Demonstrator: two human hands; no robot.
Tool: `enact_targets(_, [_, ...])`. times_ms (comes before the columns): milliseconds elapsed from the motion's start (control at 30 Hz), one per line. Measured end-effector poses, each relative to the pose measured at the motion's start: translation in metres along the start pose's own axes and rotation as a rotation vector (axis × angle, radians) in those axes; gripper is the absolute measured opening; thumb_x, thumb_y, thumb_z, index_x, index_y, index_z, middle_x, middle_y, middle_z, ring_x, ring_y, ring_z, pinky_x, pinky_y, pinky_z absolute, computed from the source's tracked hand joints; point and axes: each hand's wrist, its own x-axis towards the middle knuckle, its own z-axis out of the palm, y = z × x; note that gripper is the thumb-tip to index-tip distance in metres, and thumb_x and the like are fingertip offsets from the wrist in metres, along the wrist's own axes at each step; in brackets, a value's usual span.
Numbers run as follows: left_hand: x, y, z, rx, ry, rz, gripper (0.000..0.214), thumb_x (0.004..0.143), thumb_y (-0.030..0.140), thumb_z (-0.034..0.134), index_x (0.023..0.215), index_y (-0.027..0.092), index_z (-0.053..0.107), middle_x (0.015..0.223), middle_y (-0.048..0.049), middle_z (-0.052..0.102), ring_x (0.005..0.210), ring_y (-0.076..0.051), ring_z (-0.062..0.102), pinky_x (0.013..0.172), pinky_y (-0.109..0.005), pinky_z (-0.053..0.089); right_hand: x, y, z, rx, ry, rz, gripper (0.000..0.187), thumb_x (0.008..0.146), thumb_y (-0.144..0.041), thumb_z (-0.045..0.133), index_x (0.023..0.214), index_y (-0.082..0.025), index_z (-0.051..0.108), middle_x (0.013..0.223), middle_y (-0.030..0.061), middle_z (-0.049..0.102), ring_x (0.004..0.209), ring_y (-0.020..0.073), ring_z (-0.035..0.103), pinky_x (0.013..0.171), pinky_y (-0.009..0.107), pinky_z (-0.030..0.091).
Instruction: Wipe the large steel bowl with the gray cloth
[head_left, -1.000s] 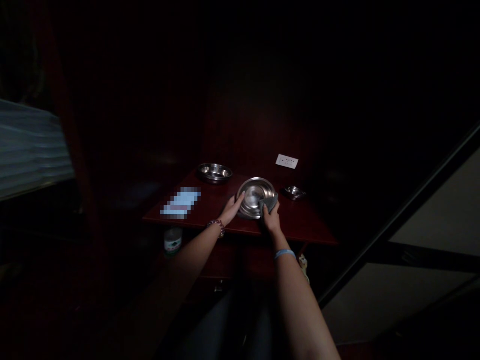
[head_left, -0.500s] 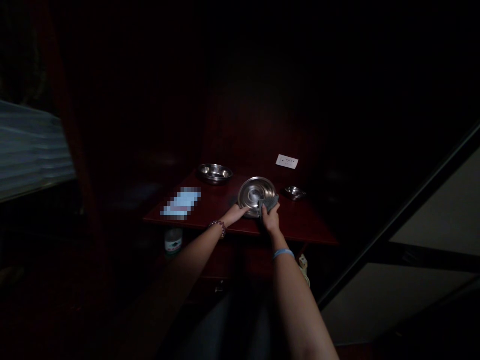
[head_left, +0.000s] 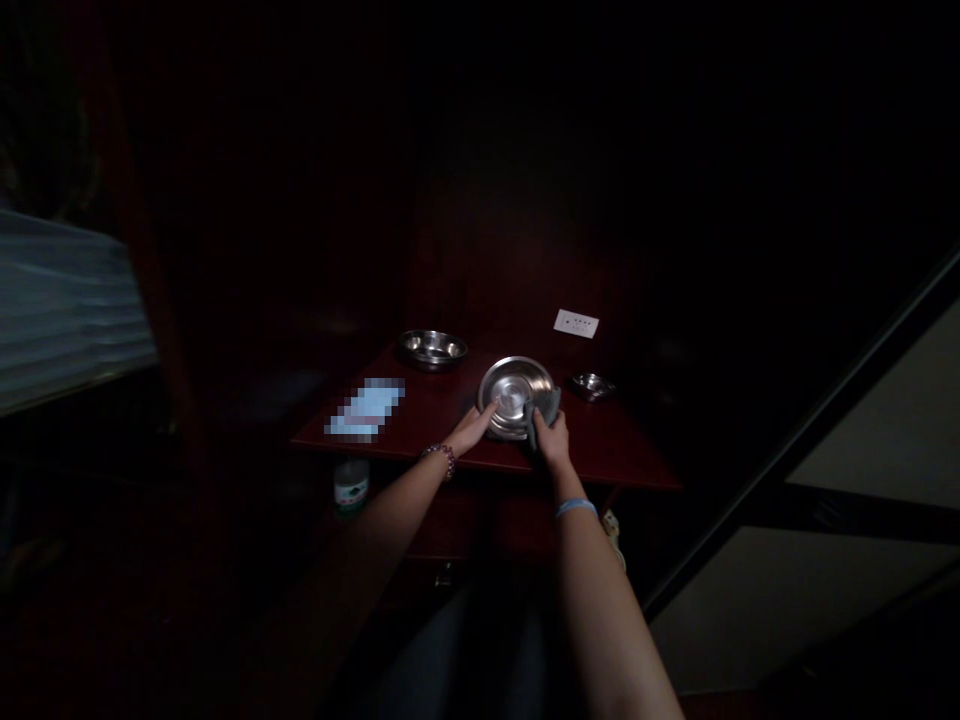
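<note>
A shiny steel bowl (head_left: 513, 385) is tilted toward me above the front of the dark red desk (head_left: 600, 455). My left hand (head_left: 471, 428) grips its left rim, thumb on the inside and fingers hidden beneath. My right hand (head_left: 553, 435) is closed on a grey cloth (head_left: 541, 408) and presses it against the bowl's right rim. A second steel bowl (head_left: 432, 350) rests farther back on the left. To the right of the held bowl sits a smaller steel dish (head_left: 592, 386).
A blurred-out bright rectangle (head_left: 366, 410) lies on the desk's left side. Below the left edge stands a bottle (head_left: 351, 487). A white socket plate (head_left: 576, 323) is on the back wall. A drawer with a small handle (head_left: 443, 574) is under the desk.
My right hand and the cloth have shifted slightly right and down, to the bowl's right rim. My left thumb reaches farther inside the bowl.
</note>
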Motion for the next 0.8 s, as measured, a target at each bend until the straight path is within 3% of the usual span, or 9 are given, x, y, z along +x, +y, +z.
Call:
enact_targets(100, [-0.002,0.008,-0.001,-0.008,0.035,-0.025,0.059,0.091,0.053,0.046,0.134,0.013,0.055,0.136,-0.0115,0.059,0.130,-0.022,0.052,0.111,-0.029,0.038,0.002,0.000,0.005,0.108,-0.093,0.064,0.046,0.083,-0.045,0.061,0.111,-0.009,0.068,0.101,0.0149,0.074,0.099,0.0255,0.070,0.085,0.031,0.053])
enact_targets(200, [-0.004,0.011,-0.001,-0.049,0.034,-0.011,0.060,0.092,0.054,0.045,0.134,0.013,0.054,0.139,-0.0122,0.057,0.131,-0.023,0.051,0.113,-0.032,0.036,0.004,0.001,0.007,0.148,-0.128,0.121,0.044,0.081,-0.043,0.064,0.106,-0.007,0.071,0.098,0.0145,0.075,0.096,0.0249,0.071,0.082,0.030,0.054])
enact_targets(367, [-0.004,0.007,0.003,-0.109,-0.086,0.048,0.061,0.079,0.048,0.066,0.127,0.011,0.058,0.131,-0.0140,0.063,0.120,-0.026,0.060,0.107,-0.036,0.043,0.004,0.003,0.006,0.138,-0.102,0.138,0.042,0.079,-0.040,0.067,0.104,-0.006,0.073,0.097,0.0141,0.075,0.093,0.0240,0.071,0.082,0.030,0.054])
enact_targets(467, [-0.001,0.003,0.005,-0.057,-0.073,0.050,0.061,0.071,0.041,0.073,0.122,0.012,0.061,0.127,-0.0124,0.066,0.120,-0.025,0.060,0.109,-0.037,0.041,0.005,0.004,0.005,0.116,-0.082,0.118,0.042,0.080,-0.039,0.065,0.106,-0.007,0.072,0.099,0.0140,0.075,0.094,0.0237,0.071,0.082,0.030,0.054])
enact_targets(800, [0.006,-0.006,0.004,0.010,-0.001,-0.030,0.033,0.071,0.017,0.057,0.102,0.013,0.068,0.110,-0.0090,0.074,0.108,-0.024,0.066,0.100,-0.035,0.048,0.004,0.000,0.001,-0.077,-0.046,0.082,0.042,0.079,-0.044,0.064,0.104,-0.011,0.073,0.100,0.0151,0.074,0.098,0.0273,0.070,0.084,0.034,0.053])
